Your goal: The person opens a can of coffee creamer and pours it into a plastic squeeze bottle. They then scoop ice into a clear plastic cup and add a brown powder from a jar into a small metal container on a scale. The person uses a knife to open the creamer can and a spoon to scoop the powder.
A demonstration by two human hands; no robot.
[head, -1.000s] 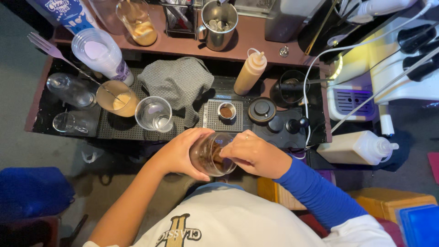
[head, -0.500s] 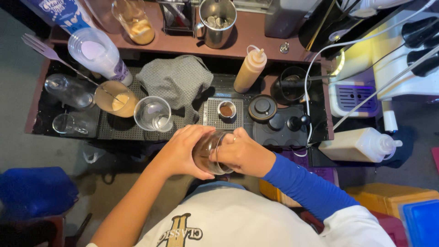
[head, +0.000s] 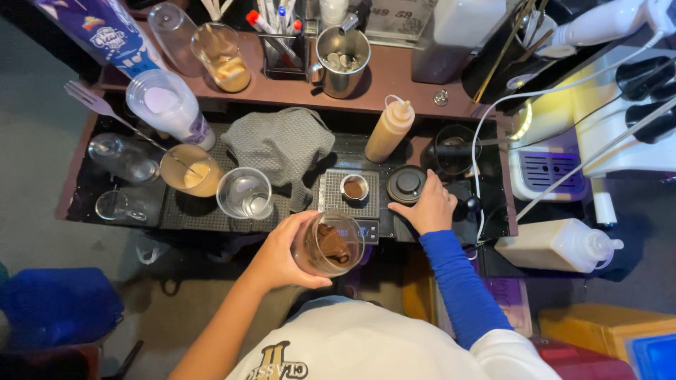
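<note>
The left hand (head: 282, 257) was closed around a clear plastic cup (head: 329, 244) holding brown liquid and ice, fingers wrapped about its wall, the cup upright and held clear of the counter, just before the person's chest. The right hand (head: 429, 207) rested on a round black lid (head: 406, 183), fingers curled loosely against its near edge; whether it gripped the lid could not be told. The lid lay up and to the right of the cup, with the right hand the nearer. Between them sat a small scale (head: 348, 200) bearing a small metal cup (head: 353, 188) of brown powder. A squeeze bottle (head: 389, 130) stood behind, and a grey cloth (head: 278, 144) lay to the left.
</note>
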